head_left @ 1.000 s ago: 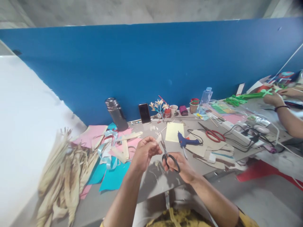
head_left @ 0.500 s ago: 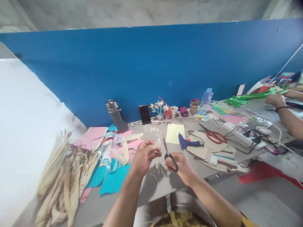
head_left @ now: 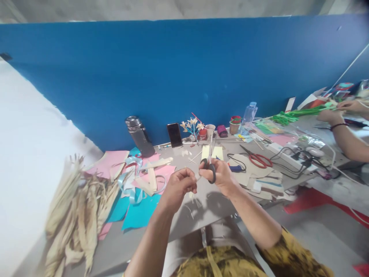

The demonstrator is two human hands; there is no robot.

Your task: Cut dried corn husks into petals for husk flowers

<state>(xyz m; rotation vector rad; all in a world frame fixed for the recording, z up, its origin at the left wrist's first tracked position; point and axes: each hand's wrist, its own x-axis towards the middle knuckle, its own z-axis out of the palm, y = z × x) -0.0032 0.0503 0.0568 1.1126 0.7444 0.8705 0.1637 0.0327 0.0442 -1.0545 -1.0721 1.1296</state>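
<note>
My right hand (head_left: 220, 176) is closed on black-handled scissors (head_left: 212, 173), whose blades point up and away, over the yellow paper (head_left: 219, 151). Just left of it, my left hand (head_left: 180, 186) has its fingers pinched together around a small pale piece (head_left: 197, 177), partly hidden between the two hands. Thin pale scraps (head_left: 191, 206) lie on the table below the hands. Behind them stands a bunch of pale flowers (head_left: 192, 125) on blue stems.
Dried husks (head_left: 83, 219), blue sheets (head_left: 141, 211) and a thermos (head_left: 140, 136) are on the left. A phone (head_left: 174, 134) stands behind. Red-handled scissors (head_left: 260, 160), a glue gun (head_left: 236, 168) and a power strip (head_left: 291, 157) lie right. Another person's hands (head_left: 331, 115) hold green strips.
The scissors have swung upward in my right hand, which has moved up and closer to my left. The pale piece at my left fingertips shows less. The whole view has shifted slightly.
</note>
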